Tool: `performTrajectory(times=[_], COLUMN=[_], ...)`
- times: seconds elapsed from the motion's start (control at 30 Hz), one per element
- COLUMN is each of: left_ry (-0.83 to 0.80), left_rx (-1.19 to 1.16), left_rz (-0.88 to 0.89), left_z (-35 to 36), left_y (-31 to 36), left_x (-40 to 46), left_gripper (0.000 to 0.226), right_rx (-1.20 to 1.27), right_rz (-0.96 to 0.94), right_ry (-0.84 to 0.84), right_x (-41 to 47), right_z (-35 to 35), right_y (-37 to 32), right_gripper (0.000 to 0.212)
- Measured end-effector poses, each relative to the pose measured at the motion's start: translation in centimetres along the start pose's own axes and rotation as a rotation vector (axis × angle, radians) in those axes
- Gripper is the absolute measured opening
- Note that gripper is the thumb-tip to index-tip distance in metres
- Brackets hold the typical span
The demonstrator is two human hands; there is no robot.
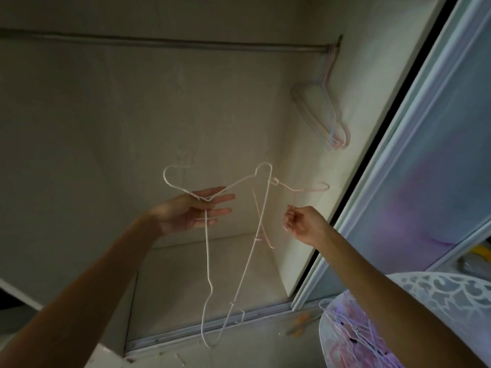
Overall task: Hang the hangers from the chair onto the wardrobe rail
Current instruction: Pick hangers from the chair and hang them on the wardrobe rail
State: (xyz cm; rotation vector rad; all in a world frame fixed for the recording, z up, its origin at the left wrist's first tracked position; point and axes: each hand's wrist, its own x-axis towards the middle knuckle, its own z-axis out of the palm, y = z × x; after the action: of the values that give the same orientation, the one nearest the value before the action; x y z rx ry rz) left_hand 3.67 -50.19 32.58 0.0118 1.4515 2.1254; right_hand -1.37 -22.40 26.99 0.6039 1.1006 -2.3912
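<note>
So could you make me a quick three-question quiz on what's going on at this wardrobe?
1. True or false: the wardrobe rail already carries a bunch of hangers at its right end.
2. Which hand carries the white hanger? A) left hand B) right hand C) neither
3. Fill in: the right hand pinches a ____ hanger.

Key
1. True. They hang beside the wardrobe's side wall.
2. A. The white hanger is draped over the straight fingers of the left hand.
3. Pink. Its hook points right, toward the sliding door.
</note>
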Motion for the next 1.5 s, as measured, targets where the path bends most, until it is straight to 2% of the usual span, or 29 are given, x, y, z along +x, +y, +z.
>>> performTrajectory(times=[0.1,0.27,0.37,0.43,0.53,0.67,0.73,0.8,0.9,0.97,1.2,1.27,1.5], left_ry=[-0.032,0.097,0.097,0.087,0.067,0.066,0.117,0.234,0.4,0.446,0.444,0.377,0.339], left_rx=[-0.183,-0.293,-0.411,-0.447,-0.47,-0.584,-0.521,-0.415,-0.342,-0.31,-0.297,-0.27,-0.153], left_rz=[0.073,0.182,0.231,0.244,0.251,0.283,0.277,0.218,0.098,0.054,0.125,0.192,0.271], left_z=[-0.2,-0.6,-1.8,-2.3,-3.2,-5.8,-7.0,-8.1,-9.0,-9.0,-8.1,-7.3,-4.7], left_y=[0.8,1.0,0.7,0.4,1.0,2.2,3.3,4.3,5.7,6.7,11.2,14.2,19.8], left_x=[1.4,4.0,4.7,4.8,4.8,4.4,4.3,4.7,6.3,7.8,11.5,12.8,16.5], left_gripper=[0.075,0.071,0.078,0.076,0.071,0.066,0.066,0.064,0.035,0.025,0.027,0.031,0.029], right_rx=[0.019,0.025,0.003,0.001,-0.01,-0.18,-0.195,-0.155,-0.23,-0.329,-0.746,-0.777,-0.829], right_rz=[0.057,0.12,0.078,-0.002,-0.082,-0.042,0.037,0.165,0.22,0.175,-0.141,-0.314,-0.549], right_ry=[-0.009,-0.037,0.043,0.138,0.244,0.289,0.263,0.133,-0.029,-0.082,-0.087,-0.068,0.065], right_x=[1.9,5.2,7.1,8.5,10.6,12.6,13.4,13.0,11.7,10.6,5.8,4.7,3.4], right_z=[0.5,2.4,4.0,4.8,5.5,4.5,4.5,4.9,5.7,6.2,10.3,12.1,15.7], right_y=[-0.9,-0.6,0.2,0.6,0.9,1.1,0.9,0.4,-0.7,-2.0,-7.6,-10.3,-16.1], right_gripper=[0.035,0.04,0.035,0.036,0.024,0.026,0.032,0.039,0.035,0.029,0.022,0.023,0.024])
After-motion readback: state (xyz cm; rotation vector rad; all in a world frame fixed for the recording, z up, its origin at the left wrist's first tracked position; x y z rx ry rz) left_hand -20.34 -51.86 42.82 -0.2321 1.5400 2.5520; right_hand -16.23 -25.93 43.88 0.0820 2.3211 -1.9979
